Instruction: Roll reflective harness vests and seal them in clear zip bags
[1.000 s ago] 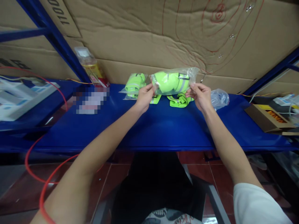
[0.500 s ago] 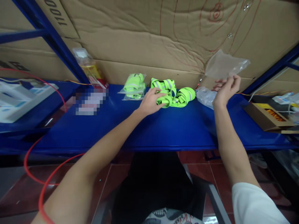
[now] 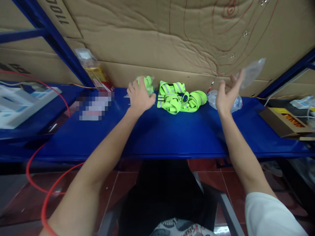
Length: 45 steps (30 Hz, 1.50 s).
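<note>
My left hand [image 3: 141,96] lies over a clear-bagged bundle of neon-yellow reflective straps [image 3: 148,84], its fingers curved around the top; the hand covers much of it. Just to the right, loose reflective straps [image 3: 172,98] with grey stripes lie folded and coiled on the blue table [image 3: 172,134]. My right hand [image 3: 228,95] is raised, thumb apart from the fingers. A clear plastic bag [image 3: 253,72], blurred by motion, sticks up from its fingers; the exact grip is hidden. Below and behind that hand rests a crumpled clear plastic bag [image 3: 236,104].
A bottle with a yellow and red label [image 3: 94,72] stands at the back left, near a pixelated flat item [image 3: 95,108]. On the right is an open cardboard box [image 3: 283,123]. Cardboard [image 3: 147,42] backs the table. A red hose [image 3: 44,193] loops by my left arm.
My left hand has moved left from the loose straps onto the bagged bundle. My right hand has shifted slightly left and turned, and the bag in it has swung to the right.
</note>
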Each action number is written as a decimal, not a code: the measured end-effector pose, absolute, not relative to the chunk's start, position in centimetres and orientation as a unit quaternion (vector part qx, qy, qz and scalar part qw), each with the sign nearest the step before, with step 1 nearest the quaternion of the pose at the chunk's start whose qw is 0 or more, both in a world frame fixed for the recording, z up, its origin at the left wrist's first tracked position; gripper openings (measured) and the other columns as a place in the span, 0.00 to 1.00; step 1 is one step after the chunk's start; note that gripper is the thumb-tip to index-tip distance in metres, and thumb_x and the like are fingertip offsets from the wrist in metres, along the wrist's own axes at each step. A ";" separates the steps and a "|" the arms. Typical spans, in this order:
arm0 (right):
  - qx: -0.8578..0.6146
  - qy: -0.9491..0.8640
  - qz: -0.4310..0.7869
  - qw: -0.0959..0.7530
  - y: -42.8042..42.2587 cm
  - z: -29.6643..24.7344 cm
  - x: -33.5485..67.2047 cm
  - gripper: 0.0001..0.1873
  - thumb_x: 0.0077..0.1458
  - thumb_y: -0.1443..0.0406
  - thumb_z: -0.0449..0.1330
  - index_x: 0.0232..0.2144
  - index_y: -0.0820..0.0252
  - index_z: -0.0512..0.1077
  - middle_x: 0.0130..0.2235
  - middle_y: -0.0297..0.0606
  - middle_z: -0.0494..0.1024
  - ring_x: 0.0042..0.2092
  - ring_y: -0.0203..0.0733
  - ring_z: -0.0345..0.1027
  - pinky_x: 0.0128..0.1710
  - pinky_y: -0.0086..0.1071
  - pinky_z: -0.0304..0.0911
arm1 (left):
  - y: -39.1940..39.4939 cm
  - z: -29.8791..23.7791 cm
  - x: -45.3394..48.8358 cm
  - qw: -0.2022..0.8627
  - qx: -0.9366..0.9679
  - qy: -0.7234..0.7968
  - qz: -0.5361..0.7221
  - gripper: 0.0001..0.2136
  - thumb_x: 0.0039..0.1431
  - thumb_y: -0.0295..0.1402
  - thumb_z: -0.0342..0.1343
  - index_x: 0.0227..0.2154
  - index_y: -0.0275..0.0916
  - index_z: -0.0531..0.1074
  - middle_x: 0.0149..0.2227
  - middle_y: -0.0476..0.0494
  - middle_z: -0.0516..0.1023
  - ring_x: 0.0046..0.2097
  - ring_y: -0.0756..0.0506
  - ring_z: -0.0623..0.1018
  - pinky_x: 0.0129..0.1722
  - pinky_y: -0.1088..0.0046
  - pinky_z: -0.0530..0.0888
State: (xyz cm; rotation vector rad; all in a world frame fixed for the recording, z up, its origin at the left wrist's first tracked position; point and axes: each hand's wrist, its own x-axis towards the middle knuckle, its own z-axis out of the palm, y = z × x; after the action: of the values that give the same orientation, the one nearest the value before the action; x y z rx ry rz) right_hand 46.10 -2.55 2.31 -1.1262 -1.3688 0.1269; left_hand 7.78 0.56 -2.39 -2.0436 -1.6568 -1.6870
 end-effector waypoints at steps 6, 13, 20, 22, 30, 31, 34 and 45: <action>-0.493 -0.631 0.020 0.599 -1.9 0.6 44.4 0.20 0.67 0.46 0.63 0.46 0.51 0.83 0.48 0.44 0.86 0.47 0.53 0.79 0.57 0.53 0.75 | 1.7 -3.3 6.9 -0.018 -0.636 -0.548 -0.544 0.25 0.58 0.44 0.68 0.56 0.43 0.78 0.63 0.25 0.77 0.70 0.17 0.67 0.73 0.30 0.53; -0.400 -0.769 0.012 0.498 -5.1 0.6 39.3 0.17 0.72 0.49 0.60 0.44 0.50 0.83 0.47 0.44 0.87 0.50 0.55 0.80 0.59 0.55 0.72 | 1.1 0.0 7.4 -0.081 -0.551 -0.390 -0.733 0.27 0.72 0.63 0.53 0.52 0.46 0.79 0.55 0.37 0.81 0.61 0.34 0.77 0.70 0.53 0.68; -0.376 -0.684 0.275 0.562 -5.8 0.7 36.7 0.43 0.60 0.30 0.63 0.68 0.42 0.68 0.61 0.44 0.82 0.50 0.54 0.85 0.38 0.44 0.81 | -0.2 -0.2 11.9 -0.275 -0.509 -0.301 -0.758 0.30 0.64 0.69 0.60 0.46 0.45 0.78 0.49 0.42 0.84 0.55 0.39 0.82 0.61 0.61 0.78; -0.372 -0.649 0.383 0.543 -5.2 0.6 36.9 0.43 0.57 0.28 0.63 0.62 0.45 0.72 0.49 0.42 0.86 0.42 0.52 0.87 0.25 0.36 0.74 | -1.4 -0.5 13.4 -0.372 -0.528 -0.308 -0.698 0.29 0.62 0.67 0.63 0.46 0.44 0.78 0.48 0.41 0.85 0.56 0.39 0.84 0.58 0.61 0.80; -0.380 -0.543 0.426 0.615 -2.5 -0.7 38.8 0.38 0.52 0.26 0.64 0.44 0.48 0.72 0.33 0.36 0.84 0.28 0.46 0.82 0.18 0.35 0.66 | -3.4 -0.8 15.1 -0.550 -0.497 -0.304 -0.598 0.16 0.59 0.44 0.69 0.35 0.42 0.69 0.35 0.44 0.81 0.41 0.42 0.85 0.47 0.57 0.87; -0.387 -0.539 0.422 0.618 -2.4 -0.7 39.1 0.38 0.52 0.26 0.64 0.43 0.49 0.72 0.30 0.35 0.82 0.25 0.45 0.79 0.17 0.35 0.65 | -3.5 -0.9 15.0 -0.538 -0.503 -0.322 -0.595 0.16 0.57 0.42 0.71 0.34 0.42 0.68 0.33 0.46 0.80 0.38 0.44 0.84 0.44 0.58 0.87; -0.422 -0.576 0.389 0.581 -2.5 -0.8 39.9 0.35 0.56 0.27 0.63 0.39 0.50 0.73 0.19 0.27 0.71 0.17 0.41 0.67 0.16 0.35 0.61 | -3.8 -1.0 14.8 -0.488 -0.531 -0.345 -0.601 0.15 0.59 0.42 0.72 0.34 0.43 0.70 0.29 0.49 0.77 0.31 0.48 0.79 0.36 0.64 0.86; -0.428 -0.664 0.266 0.552 -4.7 0.0 39.1 0.28 0.60 0.38 0.71 0.25 0.50 0.69 0.16 0.27 0.65 0.17 0.37 0.56 0.20 0.36 0.58 | -5.3 -1.4 15.5 -0.291 -0.680 -0.330 -0.586 0.07 0.59 0.39 0.71 0.33 0.41 0.83 0.34 0.44 0.80 0.33 0.47 0.79 0.31 0.69 0.80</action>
State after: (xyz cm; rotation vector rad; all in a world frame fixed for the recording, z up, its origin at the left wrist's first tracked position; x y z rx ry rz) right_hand 39.06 -4.70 -0.04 -1.0129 -1.5704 0.6296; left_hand 15.46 -5.31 -1.40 -2.6529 -1.2868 -2.2872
